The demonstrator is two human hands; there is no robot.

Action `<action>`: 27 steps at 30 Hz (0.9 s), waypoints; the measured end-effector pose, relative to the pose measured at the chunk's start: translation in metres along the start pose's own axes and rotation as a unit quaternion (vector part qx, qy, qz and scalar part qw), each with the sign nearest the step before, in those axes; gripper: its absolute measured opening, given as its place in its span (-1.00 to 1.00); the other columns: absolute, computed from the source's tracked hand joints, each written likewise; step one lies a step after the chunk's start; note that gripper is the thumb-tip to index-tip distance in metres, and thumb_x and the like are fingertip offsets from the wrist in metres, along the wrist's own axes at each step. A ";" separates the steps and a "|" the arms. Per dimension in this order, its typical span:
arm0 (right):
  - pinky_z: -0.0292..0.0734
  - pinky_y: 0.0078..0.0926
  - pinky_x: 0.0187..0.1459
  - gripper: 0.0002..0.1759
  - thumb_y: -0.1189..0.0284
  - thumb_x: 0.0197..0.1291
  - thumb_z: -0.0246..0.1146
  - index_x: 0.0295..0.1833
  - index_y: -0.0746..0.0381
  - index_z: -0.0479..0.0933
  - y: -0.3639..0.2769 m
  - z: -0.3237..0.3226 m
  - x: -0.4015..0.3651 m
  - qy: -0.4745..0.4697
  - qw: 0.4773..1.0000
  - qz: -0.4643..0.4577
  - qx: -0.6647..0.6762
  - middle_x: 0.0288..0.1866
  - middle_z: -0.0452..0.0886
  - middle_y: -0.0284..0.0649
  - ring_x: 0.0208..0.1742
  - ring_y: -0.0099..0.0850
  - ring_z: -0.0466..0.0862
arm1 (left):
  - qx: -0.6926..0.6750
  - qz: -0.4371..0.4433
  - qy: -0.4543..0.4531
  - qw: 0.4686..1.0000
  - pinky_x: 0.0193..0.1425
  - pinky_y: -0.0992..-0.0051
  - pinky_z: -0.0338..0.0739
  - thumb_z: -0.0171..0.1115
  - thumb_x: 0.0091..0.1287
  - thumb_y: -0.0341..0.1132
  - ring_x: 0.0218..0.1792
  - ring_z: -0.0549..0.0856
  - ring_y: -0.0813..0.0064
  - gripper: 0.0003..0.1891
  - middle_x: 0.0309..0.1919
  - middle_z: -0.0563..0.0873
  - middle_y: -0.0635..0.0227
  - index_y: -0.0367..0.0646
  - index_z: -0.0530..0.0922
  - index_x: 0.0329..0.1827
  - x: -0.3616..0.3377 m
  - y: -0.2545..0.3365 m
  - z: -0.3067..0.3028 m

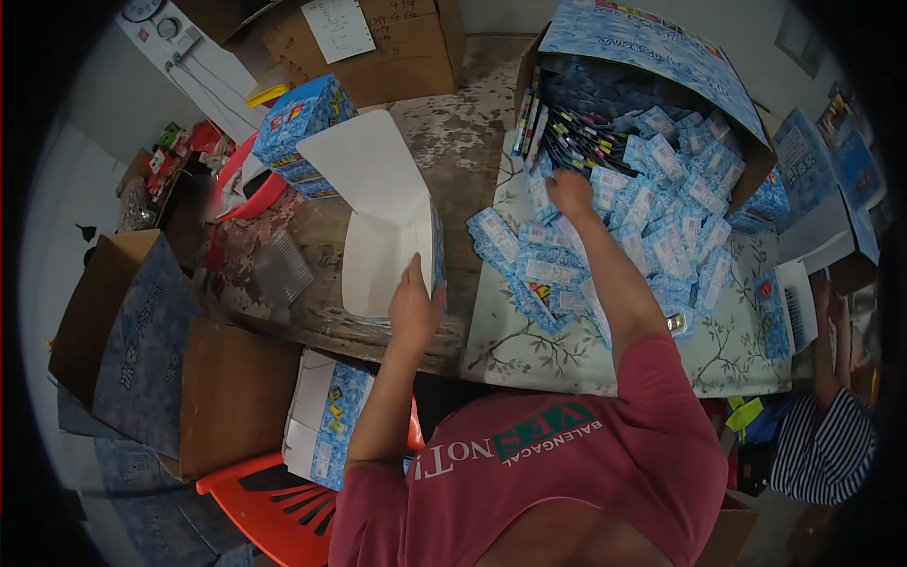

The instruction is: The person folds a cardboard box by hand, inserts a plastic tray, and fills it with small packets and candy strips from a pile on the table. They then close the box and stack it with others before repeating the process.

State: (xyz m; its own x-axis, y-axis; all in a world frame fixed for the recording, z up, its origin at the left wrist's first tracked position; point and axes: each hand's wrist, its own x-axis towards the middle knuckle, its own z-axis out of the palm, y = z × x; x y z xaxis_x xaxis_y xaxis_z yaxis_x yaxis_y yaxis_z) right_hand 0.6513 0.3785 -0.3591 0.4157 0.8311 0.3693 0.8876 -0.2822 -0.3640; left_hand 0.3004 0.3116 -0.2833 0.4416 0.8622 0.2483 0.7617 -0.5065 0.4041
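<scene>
A small carton (389,250) with a white inside and a blue printed outside stands on the wooden table, its lid raised. My left hand (414,307) grips the carton's right wall, fingers at the opening and thumb outside. Blue printed packets (666,213) spill in a heap from a large blue-printed box (652,42) lying on its side. At the heap's left edge, my right hand (572,196) has its fingers curled on a blue packet (540,187); the fingertips are partly hidden. Dark strips with coloured marks (581,137) lie beside it inside the large box.
A closed blue box (304,132) stands behind the carton, near a clear plastic tray (282,271). Open cardboard boxes (231,397) and an orange chair (269,506) are at the lower left. At the right, a person in a striped sleeve (824,449) is near another open carton (789,307).
</scene>
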 end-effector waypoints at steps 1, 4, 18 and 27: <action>0.49 -0.03 -0.41 -0.70 0.20 0.13 0.17 -0.37 0.24 0.54 -0.008 -0.015 -0.009 0.014 1.000 -0.003 0.015 -0.47 0.59 0.00 -0.46 -0.02 0.60 | -0.027 0.065 0.175 0.982 0.04 0.20 0.50 0.23 0.17 -0.34 -0.03 0.59 -0.06 -0.53 -0.03 0.57 -0.18 -0.35 0.40 0.13 -0.001 0.010 -0.005; 0.46 -0.01 -0.42 -0.72 0.23 0.10 0.18 -0.40 0.25 0.51 -0.039 -0.079 -0.047 0.005 1.000 0.003 0.028 -0.49 0.58 0.00 -0.47 -0.02 0.59 | -0.260 0.062 0.002 0.964 0.21 0.34 0.39 0.28 0.19 -0.35 0.21 0.46 0.08 -0.39 0.22 0.39 -0.13 -0.36 0.26 0.27 -0.015 0.031 -0.009; 0.46 -0.22 -0.31 -0.74 0.27 0.09 0.24 -0.28 0.26 0.50 -0.089 -0.069 -0.225 -0.221 0.927 -0.169 0.252 -0.41 0.56 -0.07 -0.33 -0.11 0.58 | -0.423 -0.144 -0.185 0.875 -0.07 0.32 0.49 0.21 0.20 -0.14 -0.13 0.67 0.16 -0.47 -0.16 0.66 -0.02 -0.31 0.42 0.15 -0.021 0.028 0.093; 0.40 -0.24 0.01 -0.64 0.32 0.07 0.27 -0.03 0.27 0.53 -0.027 -0.071 -0.154 -0.106 0.977 -0.180 -0.037 -0.15 0.58 -0.07 -0.01 -0.18 0.53 | -0.210 0.008 -0.269 0.940 -0.11 0.19 0.52 0.27 0.08 -0.29 -0.19 0.63 -0.02 -0.58 -0.27 0.66 -0.05 -0.22 0.52 0.03 -0.016 0.004 0.042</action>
State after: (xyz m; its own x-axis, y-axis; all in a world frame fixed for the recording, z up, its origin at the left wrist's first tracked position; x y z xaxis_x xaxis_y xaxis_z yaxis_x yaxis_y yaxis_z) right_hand 0.5771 0.2237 -0.3451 0.0296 0.9613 0.2740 0.9840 0.0202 -0.1772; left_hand 0.3168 0.2960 -0.3227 0.7138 0.6774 -0.1779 0.5481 -0.3822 0.7439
